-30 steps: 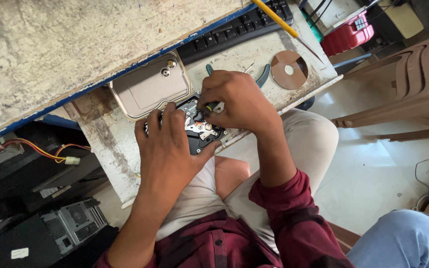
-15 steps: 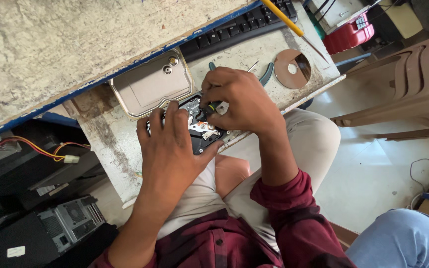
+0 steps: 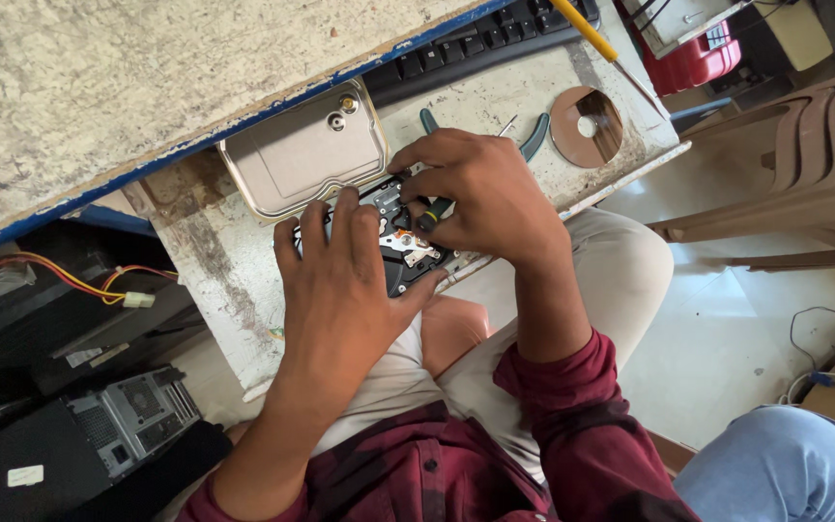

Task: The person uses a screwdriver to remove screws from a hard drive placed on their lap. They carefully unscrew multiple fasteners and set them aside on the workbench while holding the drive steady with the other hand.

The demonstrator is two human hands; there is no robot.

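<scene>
Opened hard drive, metallic, lies under left hand and right hand.

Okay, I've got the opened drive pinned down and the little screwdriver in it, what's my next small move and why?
Probably keep turning the screwdriver in place: your right hand grips it with its tip down inside the open drive, and your left hand lies flat on the drive, steadying it on the bench.

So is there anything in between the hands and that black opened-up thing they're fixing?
No. The left hand lies flat on the black opened drive, and the right hand holds a small screwdriver against it. The metal cover lies beside it, not between.
</scene>
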